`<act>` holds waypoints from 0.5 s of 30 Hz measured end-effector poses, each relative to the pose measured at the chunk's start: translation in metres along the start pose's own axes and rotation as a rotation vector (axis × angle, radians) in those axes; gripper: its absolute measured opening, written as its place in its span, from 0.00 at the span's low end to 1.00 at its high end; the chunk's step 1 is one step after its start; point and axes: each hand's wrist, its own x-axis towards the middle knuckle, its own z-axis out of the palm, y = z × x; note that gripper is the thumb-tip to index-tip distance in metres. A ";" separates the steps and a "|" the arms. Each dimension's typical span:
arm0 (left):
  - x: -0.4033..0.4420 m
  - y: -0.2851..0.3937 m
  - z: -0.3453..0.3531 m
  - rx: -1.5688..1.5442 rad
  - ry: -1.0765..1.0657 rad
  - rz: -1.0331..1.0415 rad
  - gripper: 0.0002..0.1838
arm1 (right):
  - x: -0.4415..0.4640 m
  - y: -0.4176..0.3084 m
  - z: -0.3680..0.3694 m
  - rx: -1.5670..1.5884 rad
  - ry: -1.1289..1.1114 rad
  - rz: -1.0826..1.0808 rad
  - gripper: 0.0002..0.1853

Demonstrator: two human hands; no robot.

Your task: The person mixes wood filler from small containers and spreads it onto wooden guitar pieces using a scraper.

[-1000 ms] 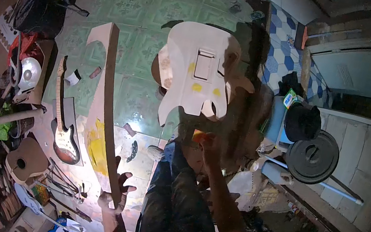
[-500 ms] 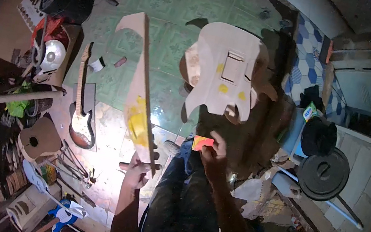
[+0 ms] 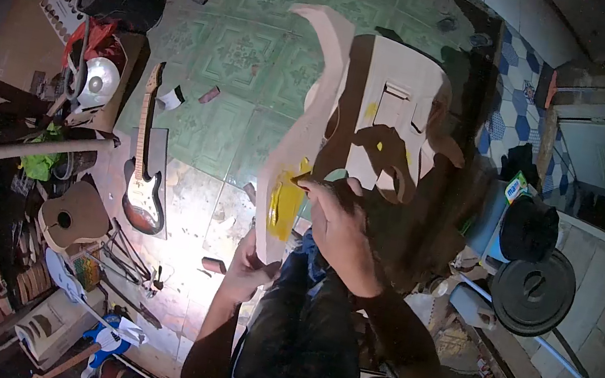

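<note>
A long, curved pale wooden piece with a yellow patch on its lower part is held up at the centre. My left hand grips its bottom end. Over the yellow patch's right side is my right hand, its fingers bent together; a small pale green edge shows by them, and what they hold is mostly hidden. Behind and to the right stands a pale guitar body with rectangular cut-outs and yellow spots, partly in shadow.
A sunburst electric guitar lies on the floor at the left, near an acoustic guitar body and a blue guitar. On the right are a round black lid and a black bag. Green tiles cover the floor behind.
The wooden piece has swung right and turned its broad yellow-marked face upward. My right hand has moved up to its yellow patch. The orange-red item at my right fingers no longer shows.
</note>
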 end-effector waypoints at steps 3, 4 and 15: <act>0.009 0.003 0.012 -0.040 0.042 -0.030 0.39 | -0.010 0.014 0.006 -0.087 0.001 -0.046 0.13; 0.014 0.004 0.014 -0.037 0.042 -0.035 0.39 | -0.019 0.023 0.009 -0.045 -0.036 -0.048 0.13; 0.062 -0.005 0.035 0.338 0.272 -0.352 0.29 | -0.052 0.098 -0.056 1.361 0.066 0.864 0.08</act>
